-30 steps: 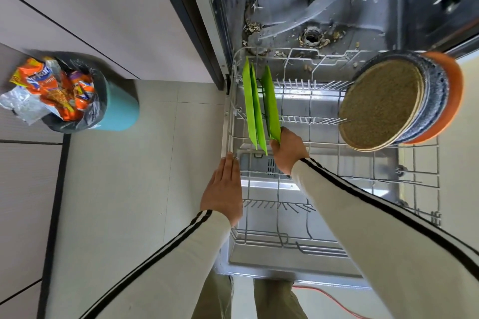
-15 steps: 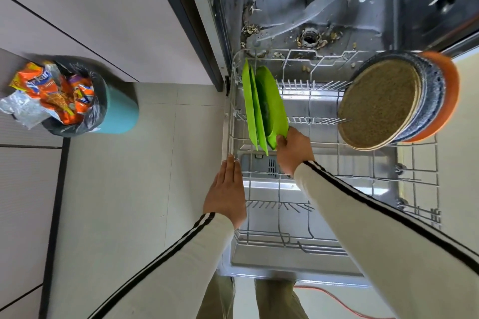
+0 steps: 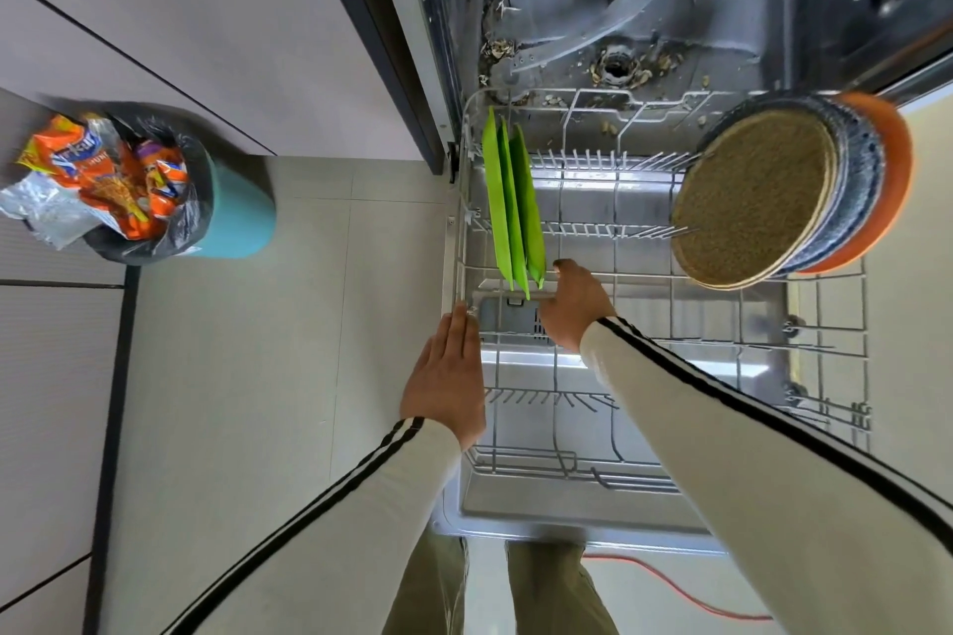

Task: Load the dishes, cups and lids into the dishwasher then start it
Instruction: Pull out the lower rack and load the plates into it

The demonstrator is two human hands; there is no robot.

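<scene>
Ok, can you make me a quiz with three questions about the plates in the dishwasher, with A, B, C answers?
1. Where do the green plates stand in the lower rack?
A. along its left side
B. in the middle
C. at its front edge

2. How many green plates are there?
A. one
B. three
C. five

3. What is the left hand doing?
A. holding a cup
B. lying flat and open by the rack's left edge
C. gripping a green plate

Answers:
1. A, they stand on edge beside the left rim, across from the stacked round plates.
2. B, three green edges show side by side.
3. B, its fingers are stretched out and hold nothing.
</scene>
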